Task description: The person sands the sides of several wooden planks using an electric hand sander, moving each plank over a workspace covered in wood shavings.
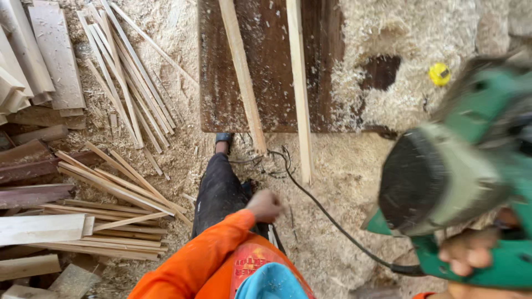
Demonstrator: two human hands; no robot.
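Note:
A green electric power tool (pixel 471 166), blurred and close to the camera, fills the right side; my right hand (pixel 471 252) grips its handle from below. A black cord (pixel 327 213) runs from it across the sawdust toward the bench. My left hand (pixel 265 206), in an orange sleeve, hangs closed by my thigh with nothing visible in it. Two long pale wooden strips (pixel 244 77) (pixel 299 88) lie on a dark wooden bench top (pixel 271 61) ahead of me.
Thin offcut strips (pixel 127 77) and planks (pixel 39 230) are piled at left on a floor thick with sawdust. A yellow tape measure (pixel 439 73) sits in the shavings at upper right. My foot (pixel 223 138) stands beside the bench edge.

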